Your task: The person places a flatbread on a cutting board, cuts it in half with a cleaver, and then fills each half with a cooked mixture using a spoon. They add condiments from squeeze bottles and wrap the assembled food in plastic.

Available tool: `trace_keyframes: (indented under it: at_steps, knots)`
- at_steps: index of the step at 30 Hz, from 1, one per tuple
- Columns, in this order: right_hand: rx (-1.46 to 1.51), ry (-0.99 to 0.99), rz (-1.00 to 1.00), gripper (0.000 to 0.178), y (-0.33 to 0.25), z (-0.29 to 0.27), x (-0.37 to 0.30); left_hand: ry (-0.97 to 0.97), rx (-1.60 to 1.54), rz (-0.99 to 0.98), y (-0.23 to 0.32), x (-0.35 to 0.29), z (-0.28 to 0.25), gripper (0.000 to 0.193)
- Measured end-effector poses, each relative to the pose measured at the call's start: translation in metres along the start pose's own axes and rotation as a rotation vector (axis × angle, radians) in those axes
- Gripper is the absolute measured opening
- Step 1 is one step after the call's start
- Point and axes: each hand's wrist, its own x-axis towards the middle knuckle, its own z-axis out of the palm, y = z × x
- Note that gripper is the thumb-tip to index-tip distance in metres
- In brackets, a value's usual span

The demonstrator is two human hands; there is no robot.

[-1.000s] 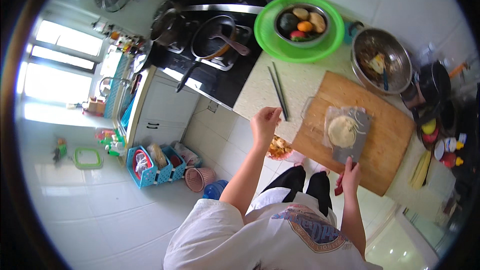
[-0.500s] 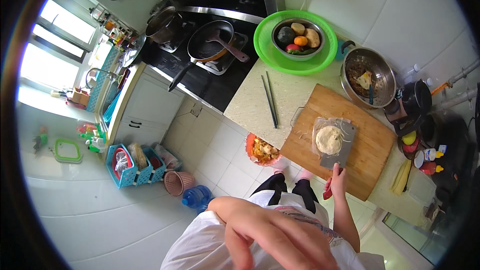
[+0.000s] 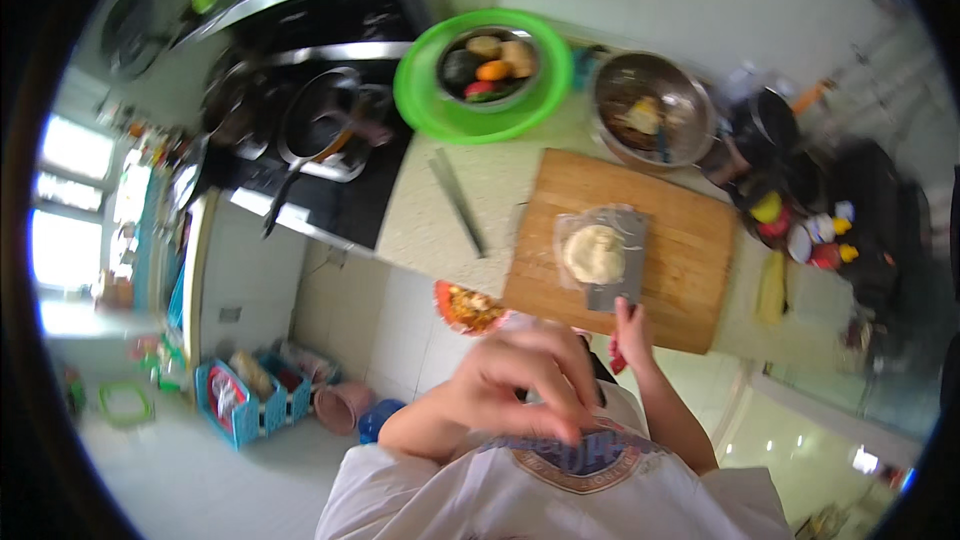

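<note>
Head view: right hand [image 3: 632,333], fingers clamped on a red handle [image 3: 617,364], grey blade [image 3: 632,258] pointing from near the wooden board [image 3: 690,265]'s front edge toward its back, dough [image 3: 592,256] just beyond; left hand [image 3: 520,377]'s farther, can't tell if its fingers touch.

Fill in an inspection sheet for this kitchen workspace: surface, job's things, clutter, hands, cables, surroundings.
Surface: pale countertop bearing a wooden board.
Job's things: a flat round of dough overlaps the grey blade on the board; clear film shows at the dough's left.
Clutter: dark chopsticks, a green basin with a bowl of produce in it, a steel mixing bowl.
Hands: right hand grips the blade's handle; left hand is in front of the shirt, nothing visible in it.
Cables: nothing seen clearly; the picture is blurred.
Surroundings: stove with a frying pan, blue baskets, a bright window.
</note>
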Motion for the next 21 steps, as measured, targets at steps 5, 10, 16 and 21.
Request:
trace_keyframes:
  at_steps: [5,10,16,21]
  knots:
    - [-0.029,0.032,-0.126,0.049,0.001,-0.003,-0.004,0.558,0.445,-0.257,-0.102,-0.029,-0.026,0.035]
    - [-0.027,0.019,-0.081,0.045,0.004,-0.004,0.003,0.466,0.902,-0.418,-0.168,-0.033,-0.079,0.050]
    - [0.062,0.003,-0.025,0.043,-0.016,-0.005,-0.016,0.411,1.276,-0.383,-0.243,0.044,-0.180,0.046]
    - [0.010,-0.018,0.012,0.041,-0.016,-0.004,-0.013,0.325,1.718,-0.363,-0.307,0.127,-0.259,0.053]
